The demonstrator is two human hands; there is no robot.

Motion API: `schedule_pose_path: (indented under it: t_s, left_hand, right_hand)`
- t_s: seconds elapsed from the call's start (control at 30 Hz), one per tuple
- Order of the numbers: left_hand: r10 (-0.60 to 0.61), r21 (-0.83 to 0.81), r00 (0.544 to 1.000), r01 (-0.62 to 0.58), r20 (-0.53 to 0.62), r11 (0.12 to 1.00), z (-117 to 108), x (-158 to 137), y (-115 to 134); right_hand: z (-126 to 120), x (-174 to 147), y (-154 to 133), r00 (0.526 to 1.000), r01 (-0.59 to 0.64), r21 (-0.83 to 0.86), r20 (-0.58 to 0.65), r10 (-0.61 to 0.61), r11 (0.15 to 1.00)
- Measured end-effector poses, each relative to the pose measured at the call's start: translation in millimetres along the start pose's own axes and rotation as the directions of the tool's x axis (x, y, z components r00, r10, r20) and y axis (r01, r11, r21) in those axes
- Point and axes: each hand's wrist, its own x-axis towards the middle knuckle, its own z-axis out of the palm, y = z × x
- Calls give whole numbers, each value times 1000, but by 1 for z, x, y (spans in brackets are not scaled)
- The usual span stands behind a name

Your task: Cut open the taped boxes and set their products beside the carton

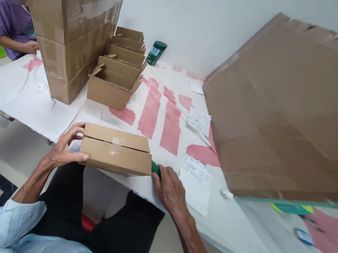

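Observation:
A small closed cardboard box point(114, 158) lies at the table's near edge, with a short piece of clear tape across the middle of its top seam. My left hand point(65, 145) grips its left end, thumb on the near side and fingers at the far corner. Against the box's right end, my right hand point(171, 188) is closed around a green handle point(155, 168). The rest of that tool is hidden behind the box and my fingers. A row of open cardboard boxes point(109, 92) stands just beyond, flaps up.
Taped boxes point(80, 36) are stacked at the left, beside a person in a purple top point(13, 25). A large cardboard panel point(295, 114) leans on the right. Papers point(195, 188), a dark green jar point(156, 53) and a tape roll point(304, 237) lie on the white-and-pink tablecloth point(171, 129).

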Motion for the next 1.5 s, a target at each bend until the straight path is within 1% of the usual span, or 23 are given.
schedule_pose_path:
  t_s: [0.07, 0.1, 0.17, 0.2, 0.23, 0.27, 0.3, 0.33, 0.37, 0.43, 0.53, 0.63, 0.73, 0.83, 1.03, 1.17, 1.3, 1.5]
  left_hand:
    - [3, 4, 1000, -3, -1, 1000, 0, 0, 0]
    - [3, 5, 1000, -3, -1, 1000, 1, 0, 0]
    - [-2, 7, 1000, 2, 2, 1000, 1, 1, -1]
    - [-7, 8, 1000, 7, 3, 1000, 1, 1, -2]
    - [-13, 10, 1000, 13, 3, 1000, 1, 1, -2]
    - [-19, 11, 1000, 19, 4, 1000, 1, 2, -2]
    - [-23, 12, 1000, 23, 4, 1000, 2, 2, -2]
    - [-24, 12, 1000, 24, 4, 1000, 2, 2, -3]
    - [-23, 13, 1000, 23, 6, 1000, 2, 3, -3]
    - [-16, 12, 1000, 16, 13, 1000, 2, 3, -3]
    - [-12, 11, 1000, 12, 21, 1000, 2, 3, -3]
    - [-18, 19, 1000, 17, 26, 1000, 3, 3, -1]
    - [-26, 27, 999, 25, 27, 999, 4, 3, 0]
    - [-34, 26, 999, 33, 27, 999, 5, 3, 0]
    - [-30, 35, 999, 29, 20, 999, 6, 3, 0]
    - [-27, 36, 999, 26, 22, 999, 6, 3, 0]
    - [-34, 31, 999, 33, 29, 999, 6, 3, 1]
    - [-33, 27, 999, 32, 33, 999, 6, 5, 3]
  right_hand:
    - [-8, 7, -6, 992, -109, 90, -56, 114, 990]
    - [-16, 12, -9, 977, -177, 156, -92, 193, 972]
    - [-37, 23, -16, 929, -287, 312, -141, 343, 906]
    - [-50, 29, -20, 910, -310, 394, -141, 390, 865]
    - [-64, 35, -25, 904, -308, 472, -125, 409, 826]
    - [-78, 41, -31, 913, -287, 546, -92, 397, 787]
    - [-92, 46, -38, 934, -254, 609, -49, 355, 751]
    - [-105, 51, -46, 957, -211, 647, -15, 290, 733]
    - [-117, 56, -56, 975, -171, 663, 4, 224, 729]
    - [-135, 66, -75, 994, -93, 655, 17, 109, 750]
    - [-151, 79, -100, 997, -22, 651, 66, -28, 759]
    - [-158, 88, -116, 978, -15, 649, 166, -122, 761]
    - [-161, 93, -123, 957, -32, 626, 244, -157, 779]
    - [-163, 96, -126, 944, -24, 605, 275, -181, 796]
    - [-162, 103, -130, 933, 28, 601, 272, -238, 799]
    - [-165, 109, -135, 926, 95, 581, 247, -287, 808]
    - [-172, 115, -139, 908, 203, 508, 221, -355, 837]
    - [-186, 125, -140, 860, 365, 320, 245, -448, 875]
